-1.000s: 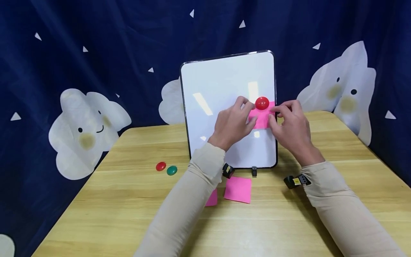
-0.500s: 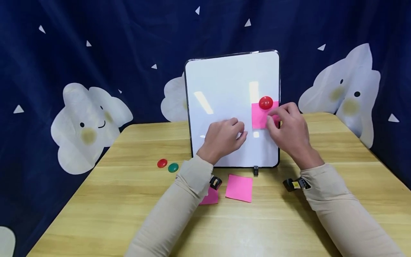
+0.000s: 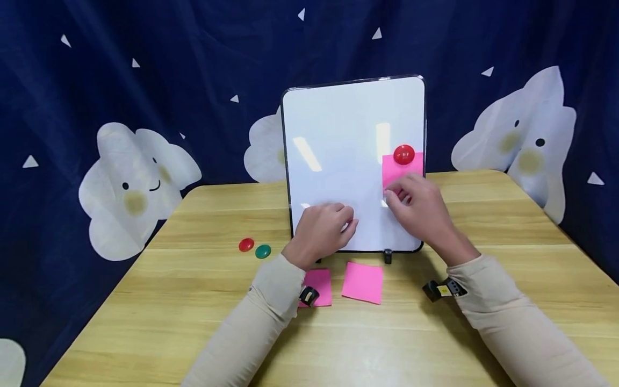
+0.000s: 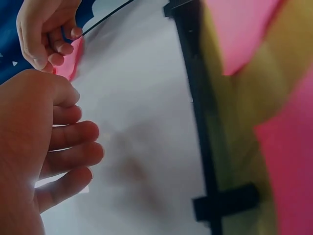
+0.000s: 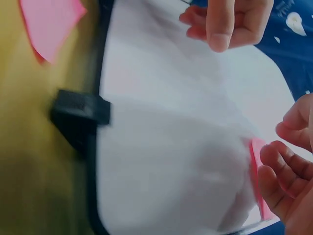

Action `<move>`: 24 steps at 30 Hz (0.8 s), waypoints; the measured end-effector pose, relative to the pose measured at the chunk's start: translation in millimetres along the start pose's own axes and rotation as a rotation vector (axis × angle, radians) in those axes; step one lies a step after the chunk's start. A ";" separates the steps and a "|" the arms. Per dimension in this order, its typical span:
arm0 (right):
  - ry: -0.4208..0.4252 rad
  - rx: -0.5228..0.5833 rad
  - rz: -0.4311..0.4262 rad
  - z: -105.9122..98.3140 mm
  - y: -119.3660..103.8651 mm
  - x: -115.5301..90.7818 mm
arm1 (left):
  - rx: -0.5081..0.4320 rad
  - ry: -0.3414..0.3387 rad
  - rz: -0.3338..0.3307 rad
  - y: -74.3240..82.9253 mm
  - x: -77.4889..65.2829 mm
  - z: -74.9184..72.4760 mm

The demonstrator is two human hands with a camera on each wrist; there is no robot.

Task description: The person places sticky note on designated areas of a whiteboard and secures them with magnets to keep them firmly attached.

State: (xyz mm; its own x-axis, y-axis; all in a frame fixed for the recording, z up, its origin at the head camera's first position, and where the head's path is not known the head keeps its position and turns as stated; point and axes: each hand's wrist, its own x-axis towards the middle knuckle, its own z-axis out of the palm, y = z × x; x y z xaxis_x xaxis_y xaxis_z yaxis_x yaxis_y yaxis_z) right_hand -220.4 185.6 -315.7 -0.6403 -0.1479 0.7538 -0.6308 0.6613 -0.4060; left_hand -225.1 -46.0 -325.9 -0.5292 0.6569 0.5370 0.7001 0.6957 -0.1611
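Note:
A whiteboard [image 3: 338,145] with a black frame stands upright on the table. Near its right edge hangs a pink sticky note [image 3: 393,167], with a round red magnet [image 3: 404,154] over its upper part. My right hand [image 3: 419,208] is in front of the note's lower edge, fingers loosely bent and holding nothing; it hides part of the paper. Lower and to the left, my left hand [image 3: 320,232] hovers before the board's bottom area. In the left wrist view this hand [image 4: 58,132] has relaxed, slightly curled fingers and holds nothing.
Two more pink sticky notes, a right one [image 3: 362,282] and a left one [image 3: 323,286], lie on the wooden table [image 3: 169,301] before the board. A red magnet [image 3: 246,244] and a green magnet [image 3: 263,251] lie left of it. A dark blue curtain [image 3: 203,48] hangs behind.
Both hands have come away from the pink sticky note. The left moved down and left; the right moved down and slightly left. The note and red magnet stay on the whiteboard.

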 end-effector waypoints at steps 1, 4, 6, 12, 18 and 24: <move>-0.028 0.005 0.005 2.0 -2.1 -2.2 | -0.001 -0.003 -0.001 -0.7 -3.8 0.5; -0.107 -0.003 0.027 7.2 -8.8 -9.5 | -0.001 -0.017 -0.007 -3.1 -14.4 1.0; -0.149 -0.012 0.046 9.9 -12.7 -14.0 | -0.005 -0.027 -0.015 -4.7 -21.1 0.3; -0.184 -0.021 0.037 13.9 -18.3 -21.3 | -0.044 -0.028 -0.026 -7.8 -38.0 1.0; -0.210 -0.015 0.030 16.9 -19.1 -26.2 | -0.086 -0.050 -0.036 -8.6 -48.3 3.2; -0.289 0.003 0.030 24.0 -23.3 -31.1 | -0.092 -0.074 -0.047 -13.4 -59.4 6.1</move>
State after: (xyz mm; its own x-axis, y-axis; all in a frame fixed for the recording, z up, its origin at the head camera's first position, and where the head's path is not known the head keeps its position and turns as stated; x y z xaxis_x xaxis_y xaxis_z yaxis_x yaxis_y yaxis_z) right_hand -196.3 157.1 -342.1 -0.7567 -0.3323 0.5629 -0.6107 0.6666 -0.4274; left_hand -206.0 -92.6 -360.7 -0.5940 0.6466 0.4786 0.7130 0.6987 -0.0592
